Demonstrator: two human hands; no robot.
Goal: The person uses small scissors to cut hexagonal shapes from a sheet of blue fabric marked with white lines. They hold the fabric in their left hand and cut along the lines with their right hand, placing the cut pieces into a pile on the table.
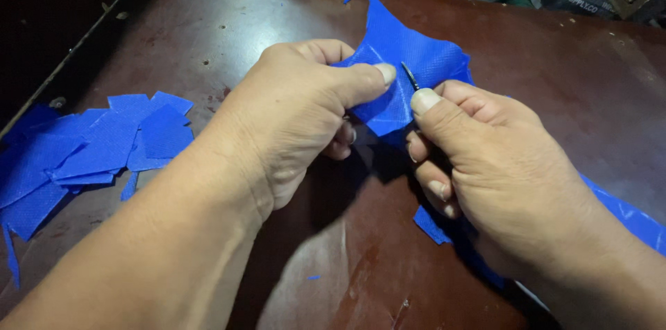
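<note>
Head view shows both hands working a blue woven sheet (409, 59) held just above the brown surface (541, 59). Left hand (305, 111) pinches the sheet's edge between thumb and fingers; right hand (485, 163) is clamped on a thin dark blade (409, 74) whose tip touches the fabric. A cut seems to be underway; continuing it would call for keeping the sheet taut and guiding the blade away from the left thumb. Cut blue pieces (104, 142) lie piled at the left.

Both hands (399, 136) meet, thumbs pinched forward, right fingers seemingly curled under
</note>
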